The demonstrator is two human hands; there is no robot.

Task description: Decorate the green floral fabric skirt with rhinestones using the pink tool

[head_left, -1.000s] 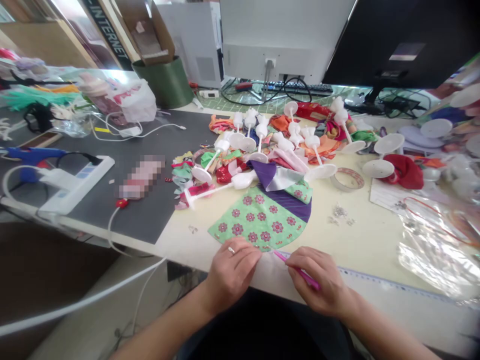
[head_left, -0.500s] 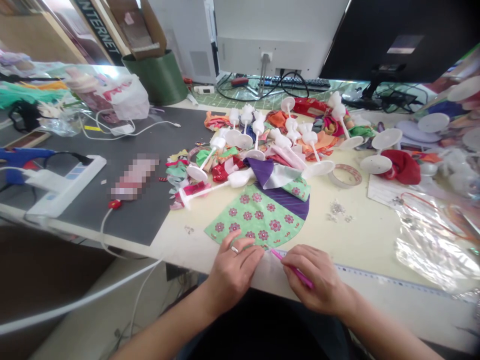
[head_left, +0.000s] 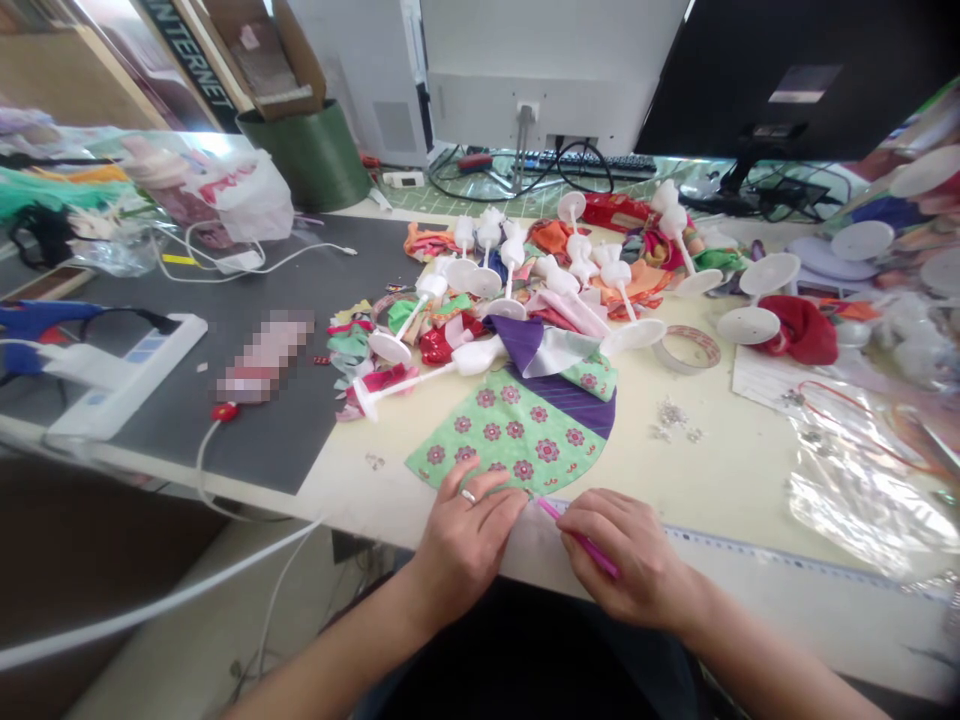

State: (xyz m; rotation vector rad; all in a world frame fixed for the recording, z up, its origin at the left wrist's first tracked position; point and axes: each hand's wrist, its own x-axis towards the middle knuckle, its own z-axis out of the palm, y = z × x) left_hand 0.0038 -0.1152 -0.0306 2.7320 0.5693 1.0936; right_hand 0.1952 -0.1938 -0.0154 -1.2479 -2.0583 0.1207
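A green flowered cloth skirt [head_left: 480, 425] with a purple striped part lies fanned out on the table, joined at its top to a small white dress form [head_left: 480, 356] lying on its side. My left hand [head_left: 469, 535], a ring on one finger, rests on the skirt's near edge; thumb and forefinger are pinched together at the hem. My right hand [head_left: 626, 550] is closed around a slim pink pen-shaped tool [head_left: 596, 553]. The tool's tip points at the hem beside my left fingertips. What lies at the tip is too small to make out.
Several white dress forms [head_left: 514, 255] with coloured cloths lie behind the skirt. A tape roll [head_left: 688, 350], small shiny bits [head_left: 671, 413] and a clear plastic bag [head_left: 847, 510] are on the right. A ruler [head_left: 750, 550] runs along the front edge; a power strip [head_left: 142, 370] stands left.
The whole view has shifted slightly. Both hands keep nearly the same place at the hem, with the pink tool still held close to the left fingertips.
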